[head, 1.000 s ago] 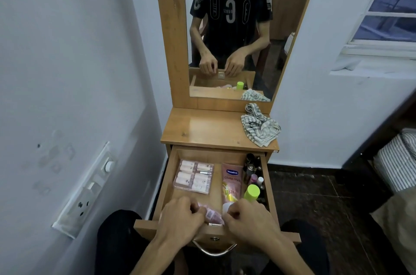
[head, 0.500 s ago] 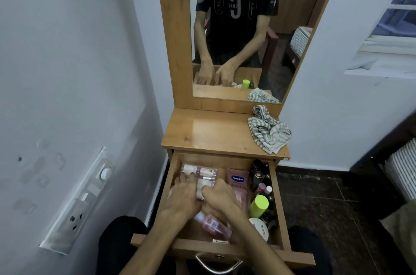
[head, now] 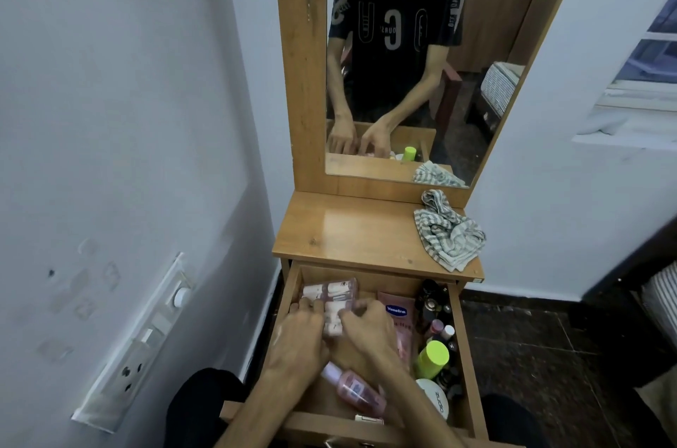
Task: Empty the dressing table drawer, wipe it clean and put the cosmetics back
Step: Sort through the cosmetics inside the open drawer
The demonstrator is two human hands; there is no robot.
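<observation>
1. Nearest, at the bottom centre of the frame, the pulled-out wooden drawer (head: 289,295) of the dressing table is still full. A clear pink plastic bottle with a pale cap (head: 353,389) lies on its side low in the drawer, partly under the forearms; its label is unreadable.
2. Right of it a white round lidded jar (head: 437,400) shows dark lettering too skewed to read surely, and a lime-green capped bottle (head: 432,357) stands upright.
3. Mid-drawer, the left hand (head: 298,341) and right hand (head: 368,332) meet over a clear plastic pack of small white-and-pink tubes (head: 331,297) at the drawer's back left. Both hands have fingers curled onto the pack's near edges; whether they fully grip it or only touch it I cannot tell.
4. The pack looks light, stiff and slippery; it would likely crackle or flex, so taking it by both long edges seems soundest.
5. Beside the right hand lies a flat pink sachet (head: 397,310) with a blue badge reading "Vaseline"; it should be soft and light.
6. Small dark bottles (head: 434,304) crowd the drawer's back right; they could topple easily.
7. Farther, on the tabletop at centre right, a crumpled grey-and-white striped cloth (head: 448,235) waits.
8. Farthest, the mirror (head: 494,26) shows shirt lettering, reversed.
</observation>
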